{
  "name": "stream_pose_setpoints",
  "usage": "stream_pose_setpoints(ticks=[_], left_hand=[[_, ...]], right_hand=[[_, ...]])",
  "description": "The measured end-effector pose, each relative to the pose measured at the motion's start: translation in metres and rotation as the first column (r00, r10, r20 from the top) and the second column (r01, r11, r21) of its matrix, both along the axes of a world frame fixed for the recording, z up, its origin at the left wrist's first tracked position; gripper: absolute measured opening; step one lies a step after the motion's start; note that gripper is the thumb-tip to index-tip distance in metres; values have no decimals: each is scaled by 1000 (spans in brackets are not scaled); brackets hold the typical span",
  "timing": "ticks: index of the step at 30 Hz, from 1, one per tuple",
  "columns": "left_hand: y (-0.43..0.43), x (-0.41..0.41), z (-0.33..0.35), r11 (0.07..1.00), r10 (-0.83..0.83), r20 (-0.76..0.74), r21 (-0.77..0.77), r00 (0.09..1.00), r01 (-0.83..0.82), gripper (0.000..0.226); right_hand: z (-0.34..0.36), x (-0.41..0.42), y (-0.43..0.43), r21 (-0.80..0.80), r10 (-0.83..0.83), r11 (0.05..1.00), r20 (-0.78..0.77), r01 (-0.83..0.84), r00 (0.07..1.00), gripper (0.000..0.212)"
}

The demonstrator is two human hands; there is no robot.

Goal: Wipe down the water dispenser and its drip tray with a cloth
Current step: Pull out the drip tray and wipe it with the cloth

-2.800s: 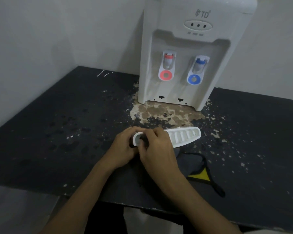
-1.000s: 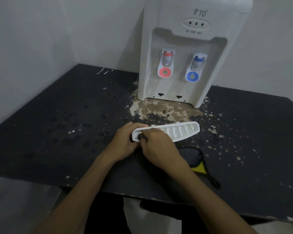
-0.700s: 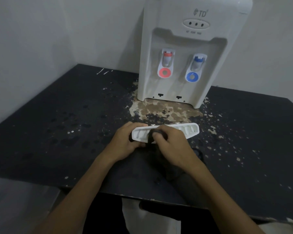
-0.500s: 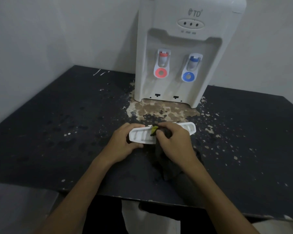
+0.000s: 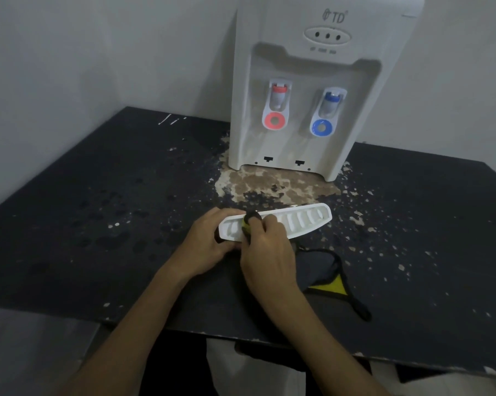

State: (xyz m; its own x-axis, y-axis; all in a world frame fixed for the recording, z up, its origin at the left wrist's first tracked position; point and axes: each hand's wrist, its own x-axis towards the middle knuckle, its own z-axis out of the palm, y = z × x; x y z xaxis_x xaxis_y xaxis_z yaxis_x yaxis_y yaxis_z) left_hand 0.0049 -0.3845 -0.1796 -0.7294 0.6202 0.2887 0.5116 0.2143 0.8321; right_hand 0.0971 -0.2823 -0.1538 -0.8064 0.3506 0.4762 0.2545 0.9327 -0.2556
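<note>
A: Why's the R hand (image 5: 265, 247) bunched up like that?
B: Its fingers pinch a wad of the cloth (image 5: 321, 267) & press it into the slots of the drip tray (image 5: 301, 222), prob. to reach the grooves. Rest of the cloth trails by the wrist.
A: And the L hand (image 5: 209, 241)?
B: Just left of it, gripping the tray's end, likely so it won't skid on the table (image 5: 98, 224). The water dispenser (image 5: 312, 110) stands well beyond both hands, tray off it.

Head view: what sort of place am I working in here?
Likely a plain pantry or utility corner: a tabletop water dispenser stands on a worn black table with flaking paint, set against bare white walls.
</note>
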Motion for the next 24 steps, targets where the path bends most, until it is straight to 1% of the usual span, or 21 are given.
stream_pose_setpoints(ticks=[3,6,7,9,11,12,13,15,17,19,21,24], left_hand=[[-1,1,0,1000,-7,-9,-9,1000,7,53],[0,1,0,1000,-7,-23,-12,1000,6,53],[0,1,0,1000,-5,-20,-9,1000,5,52],[0,1,0,1000,-6,-8,7,1000,6,52],[1,0,-1,1000,-6,-11,7,1000,6,53],[2,0,-1,1000,-3,-13,2,1000,3,54],[2,-1,-2,1000,0,-14,-2,1000,0,54],[2,-1,-3,1000,0,-18,-3,1000,0,54],[1,-1,-2,1000,-7,-27,-4,1000,7,53],[1,0,-2,1000,-14,-38,2,999,14,50],[0,0,-2,1000,-14,-50,2,999,14,47],[0,0,-1,1000,-14,-32,-13,999,14,50]], right_hand=[[1,1,-4,48,-50,998,27,49,998,25],[1,1,-2,57,-43,998,57,40,997,18],[1,1,-1,30,-26,999,53,24,998,16],[0,3,3,-83,43,996,11,-42,999,13],[1,7,8,-158,103,981,-42,-109,994,24],[2,8,9,-188,114,975,-52,-121,992,31],[3,9,11,-210,113,970,-52,-122,992,34],[4,7,10,-224,89,970,-48,-98,995,28],[7,5,4,-273,43,961,-13,-45,999,27],[9,2,0,-315,26,949,58,-6,998,30],[13,0,0,-299,37,954,113,-2,993,32],[14,-3,7,-254,74,967,137,-37,988,27]])
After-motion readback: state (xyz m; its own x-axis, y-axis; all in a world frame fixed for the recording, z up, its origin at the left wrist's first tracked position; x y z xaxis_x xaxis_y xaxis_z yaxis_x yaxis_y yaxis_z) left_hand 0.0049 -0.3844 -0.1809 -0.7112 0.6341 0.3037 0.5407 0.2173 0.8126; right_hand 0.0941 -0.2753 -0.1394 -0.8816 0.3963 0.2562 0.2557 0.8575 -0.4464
